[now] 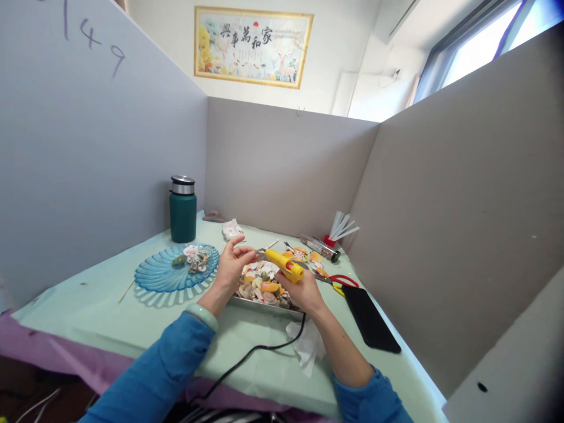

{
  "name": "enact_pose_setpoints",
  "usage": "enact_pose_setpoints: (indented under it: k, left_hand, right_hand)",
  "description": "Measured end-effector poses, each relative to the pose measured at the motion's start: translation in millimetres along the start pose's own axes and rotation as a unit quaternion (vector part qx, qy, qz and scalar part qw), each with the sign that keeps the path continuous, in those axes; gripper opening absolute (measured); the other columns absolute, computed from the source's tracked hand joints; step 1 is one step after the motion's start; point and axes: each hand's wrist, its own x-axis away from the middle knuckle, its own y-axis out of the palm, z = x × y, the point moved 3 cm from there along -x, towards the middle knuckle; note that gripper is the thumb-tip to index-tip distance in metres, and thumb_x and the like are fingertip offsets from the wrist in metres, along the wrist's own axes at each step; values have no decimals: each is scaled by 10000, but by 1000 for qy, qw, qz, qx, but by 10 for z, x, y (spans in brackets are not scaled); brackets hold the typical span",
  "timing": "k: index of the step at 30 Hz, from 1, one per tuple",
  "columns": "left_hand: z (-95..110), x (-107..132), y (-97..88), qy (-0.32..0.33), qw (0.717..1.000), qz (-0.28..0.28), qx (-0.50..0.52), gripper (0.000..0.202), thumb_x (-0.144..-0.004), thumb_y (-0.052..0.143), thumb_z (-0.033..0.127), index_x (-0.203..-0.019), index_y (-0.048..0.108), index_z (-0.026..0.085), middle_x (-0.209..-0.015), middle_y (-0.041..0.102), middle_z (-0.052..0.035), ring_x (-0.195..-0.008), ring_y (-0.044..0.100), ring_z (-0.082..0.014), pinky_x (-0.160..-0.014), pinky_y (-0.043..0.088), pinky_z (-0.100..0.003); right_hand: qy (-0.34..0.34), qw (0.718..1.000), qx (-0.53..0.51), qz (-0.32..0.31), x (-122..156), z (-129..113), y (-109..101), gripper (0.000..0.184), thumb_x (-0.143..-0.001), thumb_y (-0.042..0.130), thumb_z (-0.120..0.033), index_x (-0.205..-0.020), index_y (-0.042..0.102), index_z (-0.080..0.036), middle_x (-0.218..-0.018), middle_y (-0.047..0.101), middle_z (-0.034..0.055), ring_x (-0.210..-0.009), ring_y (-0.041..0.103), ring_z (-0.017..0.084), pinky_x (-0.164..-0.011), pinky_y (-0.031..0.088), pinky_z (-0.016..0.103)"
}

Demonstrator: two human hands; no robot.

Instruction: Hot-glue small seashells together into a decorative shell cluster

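Note:
My right hand [304,291] is wrapped around a yellow hot glue gun [284,264], its nozzle pointing left and its black cord [259,348] trailing down off the table. Close to the nozzle, my left hand [234,263] has thumb and fingertips pinched together, with one finger raised. Whatever sits in that pinch is too small to make out. Beneath both hands lies a metal tray [264,306] heaped with mixed seashells [267,288]. To the left, a blue scalloped glass plate [154,273] carries a small cluster of shells [196,258].
A green thermos [183,211] stands at back left. Crumpled white tissue [308,343] lies before the tray. On the right are red-handled scissors [345,279], a black phone [370,317], a clear tube [321,247] and glue sticks [341,226]. Grey partitions [282,164] enclose the table.

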Motion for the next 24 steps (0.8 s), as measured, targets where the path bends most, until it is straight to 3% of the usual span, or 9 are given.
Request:
enact_pose_setpoints:
  k: [24]
  left_hand:
    - [-15, -3, -6, -1, 1000, -3, 6, 644, -596, 768, 249, -1150, 457, 144, -749, 640, 11, -652, 642, -137, -738, 513, -339]
  right_hand:
    - [-19, 1000, 1, -10, 26, -47, 9, 251, -770, 600, -384, -813, 677, -149, -713, 668, 19, -631, 596, 163, -577, 452, 242]
